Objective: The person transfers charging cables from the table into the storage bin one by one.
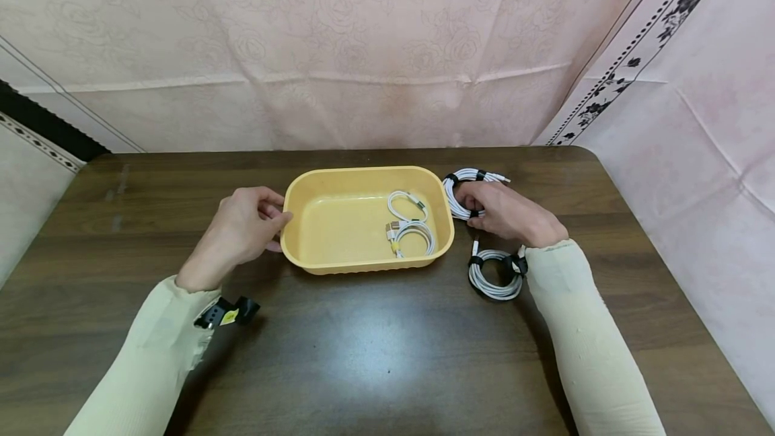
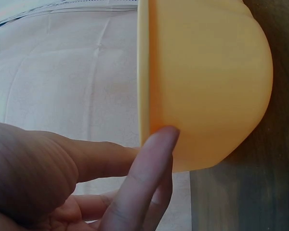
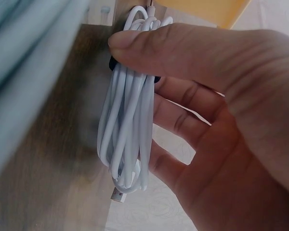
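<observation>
On the table sits a yellow plastic basin. My left hand pinches its left rim, the thumb at the edge and a finger against the outer wall. Just past the basin's right end, my right hand grips a coiled white cable bound with black ties. The right wrist view shows the thumb across this coiled cable, other fingers behind it, and a metal plug at the bottom. Inside the basin, toward its right side, lies a smaller coiled white USB cable.
Another coiled cable, greyish white with black ties, lies below my right hand, close to the sleeve. The brown wooden table meets a pale patterned cloth at its far edge. A small camera is strapped to my left wrist.
</observation>
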Available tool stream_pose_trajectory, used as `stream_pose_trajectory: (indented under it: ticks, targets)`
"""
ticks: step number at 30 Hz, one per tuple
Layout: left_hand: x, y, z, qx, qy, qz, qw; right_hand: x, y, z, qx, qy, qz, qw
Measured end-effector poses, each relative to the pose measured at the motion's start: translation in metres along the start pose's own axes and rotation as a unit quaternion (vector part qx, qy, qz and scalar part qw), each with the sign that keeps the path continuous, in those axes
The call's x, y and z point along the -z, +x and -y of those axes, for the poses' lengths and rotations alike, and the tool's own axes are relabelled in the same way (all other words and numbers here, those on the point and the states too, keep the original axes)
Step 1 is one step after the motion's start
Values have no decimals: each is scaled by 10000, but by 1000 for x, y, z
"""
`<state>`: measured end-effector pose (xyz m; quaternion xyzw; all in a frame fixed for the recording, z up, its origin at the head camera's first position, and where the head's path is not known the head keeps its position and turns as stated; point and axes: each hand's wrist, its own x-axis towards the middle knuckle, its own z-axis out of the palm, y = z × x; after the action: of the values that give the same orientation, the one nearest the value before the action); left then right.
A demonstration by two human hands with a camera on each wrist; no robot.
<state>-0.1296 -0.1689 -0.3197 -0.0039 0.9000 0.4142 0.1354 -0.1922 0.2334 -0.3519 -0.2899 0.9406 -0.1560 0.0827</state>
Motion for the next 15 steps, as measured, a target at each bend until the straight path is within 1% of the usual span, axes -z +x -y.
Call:
stream_pose_trajectory:
  ticks: [7,15]
  targets:
    - [0,-1,-1,-8,0,-3,10000,1,-1,-1,40,34,-27,10000]
    - [0,-1,-1,56,-16,-7,10000,2,-1,-3,57,96,-16,9999]
